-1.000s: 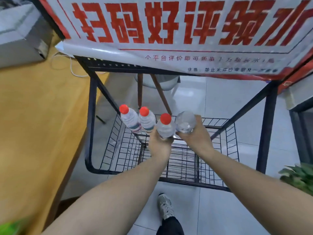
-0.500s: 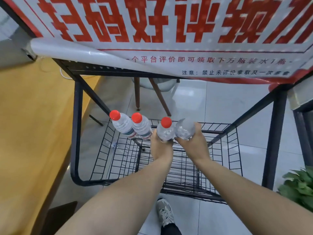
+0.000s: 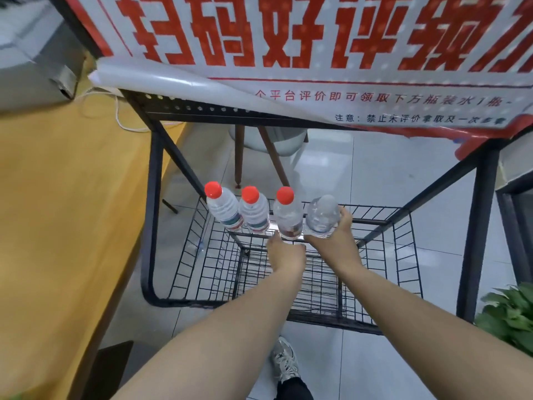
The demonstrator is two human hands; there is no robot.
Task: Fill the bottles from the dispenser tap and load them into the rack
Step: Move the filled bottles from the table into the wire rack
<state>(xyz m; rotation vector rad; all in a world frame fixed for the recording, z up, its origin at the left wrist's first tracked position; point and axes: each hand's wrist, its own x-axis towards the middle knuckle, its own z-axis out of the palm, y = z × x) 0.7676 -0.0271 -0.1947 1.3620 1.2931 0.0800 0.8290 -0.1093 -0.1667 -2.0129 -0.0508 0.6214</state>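
Three clear bottles with red caps stand side by side along the back of the black wire rack (image 3: 375, 222): the left one (image 3: 222, 209), the middle one (image 3: 255, 212) and the third (image 3: 288, 216). My left hand (image 3: 286, 253) has its fingers curled at the base of the third bottle. To the right, my right hand (image 3: 336, 241) grips a fourth clear bottle (image 3: 321, 215) from below and holds it just beside the third. No cap shows on it from this angle.
A white banner with red characters (image 3: 317, 53) hangs over the rack's top. A yellow table (image 3: 57, 226) runs along the left, and a grey machine (image 3: 28, 53) sits at its far end. Chair legs (image 3: 239, 157) stand behind the rack, a green plant (image 3: 510, 313) at right, my shoe (image 3: 285, 362) below.
My left hand has slid from the third bottle's body down to its base, and more of that bottle now shows. My right hand has kept the fourth bottle beside it.
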